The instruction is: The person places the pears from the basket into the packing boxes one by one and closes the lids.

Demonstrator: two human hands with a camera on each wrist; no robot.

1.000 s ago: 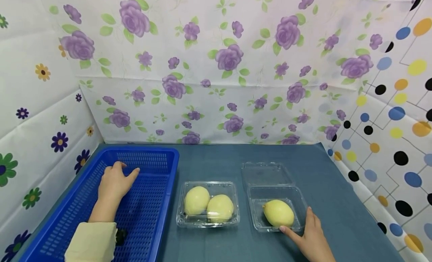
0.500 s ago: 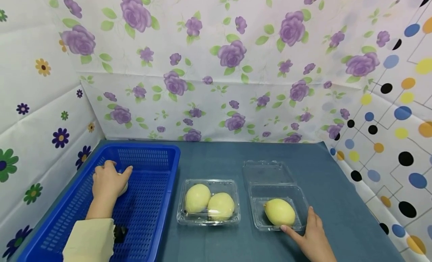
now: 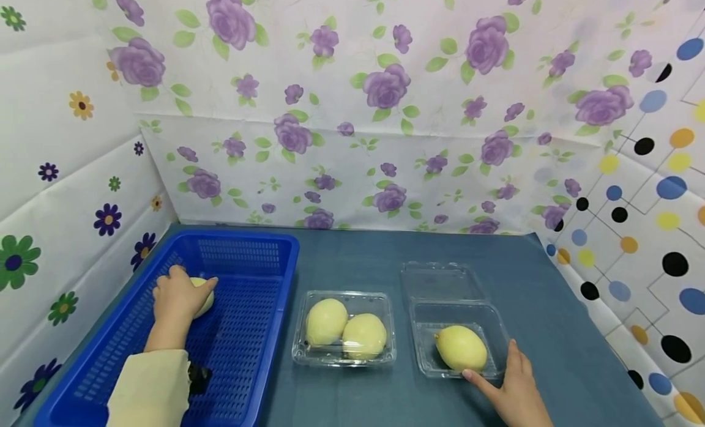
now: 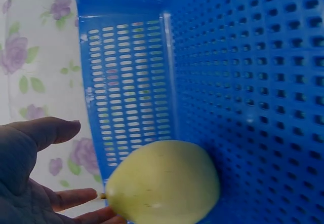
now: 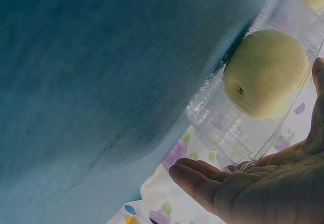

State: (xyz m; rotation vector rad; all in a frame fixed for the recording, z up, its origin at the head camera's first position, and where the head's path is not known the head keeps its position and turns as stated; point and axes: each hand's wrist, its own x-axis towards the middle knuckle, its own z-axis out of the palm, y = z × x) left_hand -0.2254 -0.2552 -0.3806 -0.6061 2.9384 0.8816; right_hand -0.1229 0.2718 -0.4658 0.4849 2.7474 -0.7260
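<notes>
My left hand point(image 3: 179, 298) is low inside the blue basket point(image 3: 279, 304), beside a pale yellow pear point(image 4: 164, 183). In the left wrist view its fingers touch the pear's stem end, and the thumb stands apart. My right hand point(image 3: 512, 390) rests against the near right corner of an open clear plastic clamshell box point(image 3: 415, 329). Its thumb is at the front rim and its straight fingers lie along the right side. One pear point(image 3: 461, 349) lies in this box, its lid point(image 3: 443, 281) folded back.
A closed clear box point(image 3: 297, 353) with two pears point(image 3: 363, 336) stands between the basket and the open box. Blue-grey cloth point(image 3: 341, 399) covers the table. Patterned sheets point(image 3: 352, 96) hang behind and at both sides.
The pear beside my left hand has come into view, more of it showing now. That hand has moved slightly in the basket. My right hand stays at the box.
</notes>
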